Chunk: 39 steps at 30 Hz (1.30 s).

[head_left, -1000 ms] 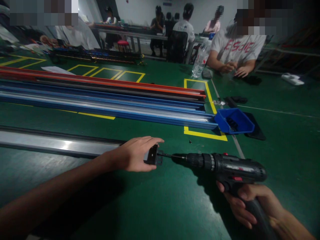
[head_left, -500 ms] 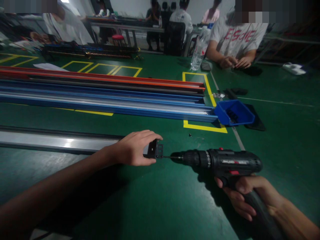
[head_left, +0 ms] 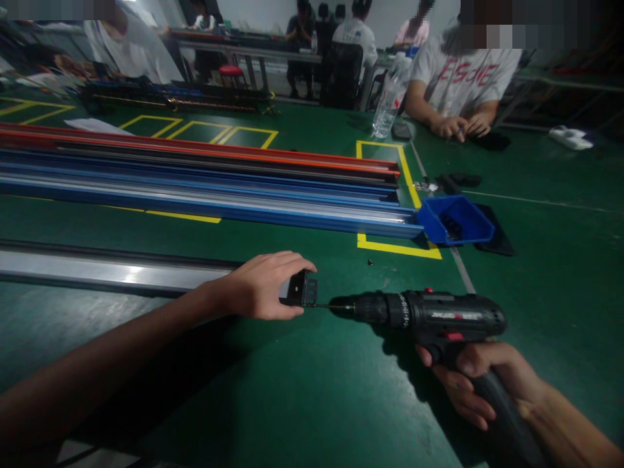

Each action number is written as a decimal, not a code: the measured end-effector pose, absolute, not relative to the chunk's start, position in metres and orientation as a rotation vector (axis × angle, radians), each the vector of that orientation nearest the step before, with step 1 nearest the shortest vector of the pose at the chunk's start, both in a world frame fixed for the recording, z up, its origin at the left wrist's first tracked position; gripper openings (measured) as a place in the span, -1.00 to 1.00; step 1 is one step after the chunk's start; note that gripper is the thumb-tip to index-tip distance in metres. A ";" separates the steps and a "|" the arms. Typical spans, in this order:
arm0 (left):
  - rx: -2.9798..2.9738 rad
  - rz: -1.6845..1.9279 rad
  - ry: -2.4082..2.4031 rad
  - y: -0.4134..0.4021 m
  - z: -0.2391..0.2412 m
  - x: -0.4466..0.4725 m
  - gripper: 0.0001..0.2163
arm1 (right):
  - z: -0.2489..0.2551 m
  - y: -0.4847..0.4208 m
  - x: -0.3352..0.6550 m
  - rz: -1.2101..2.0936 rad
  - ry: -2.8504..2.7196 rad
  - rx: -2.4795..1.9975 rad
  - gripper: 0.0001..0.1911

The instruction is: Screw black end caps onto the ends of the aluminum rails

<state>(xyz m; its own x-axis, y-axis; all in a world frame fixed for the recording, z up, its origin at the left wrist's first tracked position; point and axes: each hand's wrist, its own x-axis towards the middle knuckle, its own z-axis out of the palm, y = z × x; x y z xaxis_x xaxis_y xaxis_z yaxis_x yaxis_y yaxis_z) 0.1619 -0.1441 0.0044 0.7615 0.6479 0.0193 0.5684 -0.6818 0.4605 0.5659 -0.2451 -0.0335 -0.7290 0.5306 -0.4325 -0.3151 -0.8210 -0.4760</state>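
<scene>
My left hand [head_left: 260, 286] is closed around the end of a long metal rail [head_left: 131, 273], thumb on the near side and fingers on the far side. A black end bracket [head_left: 305, 289] sits at that end, between thumb and fingertips. In my right hand [head_left: 482, 377] is a black cordless drill [head_left: 433, 315], gripped by its handle and lying level, pointing left. Its long thin bit [head_left: 322, 305] reaches the lower part of the bracket; the exact contact point is too small to make out. A tiny dark screw [head_left: 370, 262] lies on the table beyond the drill.
Blue rails [head_left: 292, 214] and an orange rail [head_left: 244, 151] lie across the green table [head_left: 312, 403]. At their right end stands a blue bin [head_left: 480, 227] with small dark parts. Farther back are a plastic bottle [head_left: 387, 107] and a seated person's hands [head_left: 461, 127].
The drill and my right hand have shifted very slightly left. My left hand keeps its hold on the rail end. Across the table, the other person's hands have moved a little.
</scene>
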 end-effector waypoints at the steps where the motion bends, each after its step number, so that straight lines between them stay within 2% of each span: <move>1: 2.524 0.253 0.919 -0.144 0.004 0.162 -0.44 | -0.034 -0.245 0.566 2.501 -0.520 -0.781 -0.59; 12: 2.526 0.260 0.915 -0.145 0.005 0.163 -0.43 | -0.037 -0.247 0.563 2.506 -0.533 -0.728 -0.58; 20: 2.536 0.261 0.896 -0.144 0.004 0.164 -0.64 | -0.035 -0.244 0.563 2.518 -0.623 -0.768 -0.49; 31: 2.529 0.202 0.931 -0.141 0.000 0.164 -0.61 | -0.039 -0.246 0.561 2.424 -0.706 -0.787 -0.73; 39: 2.533 0.191 0.933 -0.139 -0.002 0.165 -0.59 | -0.042 -0.244 0.565 2.416 -0.704 -0.786 -0.73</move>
